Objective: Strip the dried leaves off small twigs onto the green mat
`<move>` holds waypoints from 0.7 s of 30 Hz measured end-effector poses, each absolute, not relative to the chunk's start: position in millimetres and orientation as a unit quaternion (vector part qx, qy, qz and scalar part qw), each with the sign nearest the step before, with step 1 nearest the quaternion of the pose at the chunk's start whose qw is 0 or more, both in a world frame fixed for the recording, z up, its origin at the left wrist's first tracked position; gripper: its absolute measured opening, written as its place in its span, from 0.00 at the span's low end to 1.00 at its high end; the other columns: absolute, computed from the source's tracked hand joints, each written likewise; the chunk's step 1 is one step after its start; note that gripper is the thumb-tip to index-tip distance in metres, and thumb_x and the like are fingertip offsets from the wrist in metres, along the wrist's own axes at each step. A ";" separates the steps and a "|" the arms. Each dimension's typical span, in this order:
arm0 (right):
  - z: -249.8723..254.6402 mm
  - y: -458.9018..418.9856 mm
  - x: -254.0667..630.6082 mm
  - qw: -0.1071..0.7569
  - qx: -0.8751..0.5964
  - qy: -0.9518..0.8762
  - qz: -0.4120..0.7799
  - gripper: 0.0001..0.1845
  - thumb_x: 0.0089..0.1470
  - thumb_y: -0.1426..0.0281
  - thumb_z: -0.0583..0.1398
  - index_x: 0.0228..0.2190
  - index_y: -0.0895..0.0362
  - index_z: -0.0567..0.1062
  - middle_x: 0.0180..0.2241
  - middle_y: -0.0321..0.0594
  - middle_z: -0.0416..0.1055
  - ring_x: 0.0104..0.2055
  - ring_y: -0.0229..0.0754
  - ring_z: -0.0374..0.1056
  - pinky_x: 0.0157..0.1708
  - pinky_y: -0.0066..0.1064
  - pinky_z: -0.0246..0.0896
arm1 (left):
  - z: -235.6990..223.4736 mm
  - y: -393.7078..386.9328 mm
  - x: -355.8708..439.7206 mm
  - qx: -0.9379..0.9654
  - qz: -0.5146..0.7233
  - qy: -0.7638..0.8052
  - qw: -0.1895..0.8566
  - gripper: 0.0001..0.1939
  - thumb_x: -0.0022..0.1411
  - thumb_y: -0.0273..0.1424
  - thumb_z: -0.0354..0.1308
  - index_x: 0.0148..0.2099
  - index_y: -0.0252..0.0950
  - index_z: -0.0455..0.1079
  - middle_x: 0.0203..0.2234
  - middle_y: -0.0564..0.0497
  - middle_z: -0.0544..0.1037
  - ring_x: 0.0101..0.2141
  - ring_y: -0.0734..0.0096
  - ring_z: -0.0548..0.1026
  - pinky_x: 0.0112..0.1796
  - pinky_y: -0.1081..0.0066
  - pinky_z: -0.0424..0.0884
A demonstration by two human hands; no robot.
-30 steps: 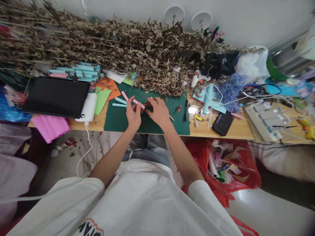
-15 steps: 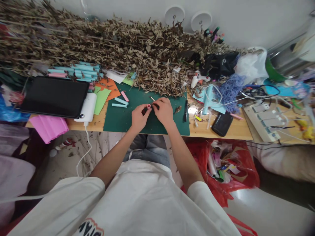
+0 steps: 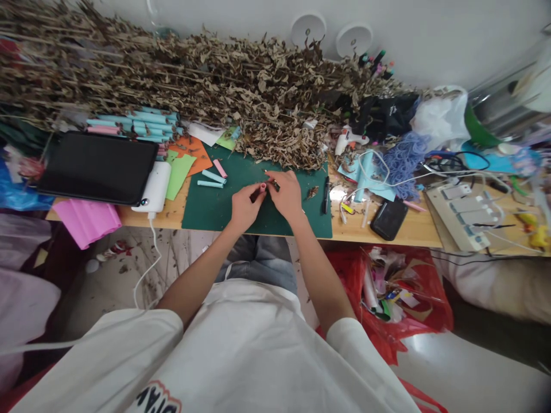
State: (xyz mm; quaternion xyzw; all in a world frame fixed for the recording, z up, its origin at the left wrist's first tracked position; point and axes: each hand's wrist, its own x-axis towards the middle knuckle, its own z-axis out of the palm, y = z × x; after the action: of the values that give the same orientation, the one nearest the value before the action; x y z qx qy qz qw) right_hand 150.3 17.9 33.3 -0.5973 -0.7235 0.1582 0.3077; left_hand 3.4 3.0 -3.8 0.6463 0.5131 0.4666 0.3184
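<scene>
Left hand [image 3: 245, 209] and right hand [image 3: 286, 196] close together, fingertips turned in toward each other.
The left thumb and fingers bend into a pinching grip; the right hand's fingertips sit just beside them, its index finger stretched beyond its thumb, and how firmly they press is hard to tell. Both wrists lie nearer the body than the fingers and wider apart, and behind them the left forearm [image 3: 199, 274] and right forearm [image 3: 323, 268] slant outward toward the elbows.

Pale wall [image 3: 430, 34] behind a wooden table [image 3: 355, 228].
</scene>
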 end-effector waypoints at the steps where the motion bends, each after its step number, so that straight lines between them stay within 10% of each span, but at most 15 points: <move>1: 33.6 16.3 151.9 0.347 -0.604 -0.697 0.168 0.16 0.58 0.72 0.57 0.46 0.55 0.77 0.40 0.42 0.77 0.45 0.47 0.66 0.49 0.40 0.62 | -3.4 3.0 3.2 0.655 0.460 0.510 0.315 0.11 0.63 0.31 0.60 0.47 0.38 0.78 0.37 0.48 0.82 0.34 0.68 0.77 0.37 0.69 0.73; 10: 45.7 -5.5 139.7 0.532 -0.567 -0.556 0.293 0.09 0.54 0.65 0.62 0.35 0.56 0.78 0.35 0.38 0.77 0.32 0.37 0.69 0.33 0.29 0.64 | -4.0 3.9 4.5 0.656 0.463 0.495 0.332 0.09 0.61 0.30 0.62 0.44 0.36 0.79 0.37 0.46 0.83 0.33 0.69 0.78 0.36 0.71 0.73; 21: 31.6 -15.2 139.4 0.449 -0.554 -0.686 0.146 0.03 0.56 0.70 0.61 0.34 0.53 0.77 0.41 0.43 0.69 0.46 0.45 0.67 0.49 0.40 0.65 | -6.0 5.6 1.3 0.689 0.449 0.484 0.300 0.09 0.60 0.23 0.58 0.40 0.36 0.79 0.32 0.48 0.81 0.30 0.70 0.75 0.34 0.72 0.68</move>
State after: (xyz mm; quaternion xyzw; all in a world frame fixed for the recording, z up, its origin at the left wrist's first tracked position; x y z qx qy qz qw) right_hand 139.4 -15.2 31.6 -0.5535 -0.6863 0.1463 0.4485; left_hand 1.3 5.6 -6.0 0.6889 0.4837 0.4486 0.3003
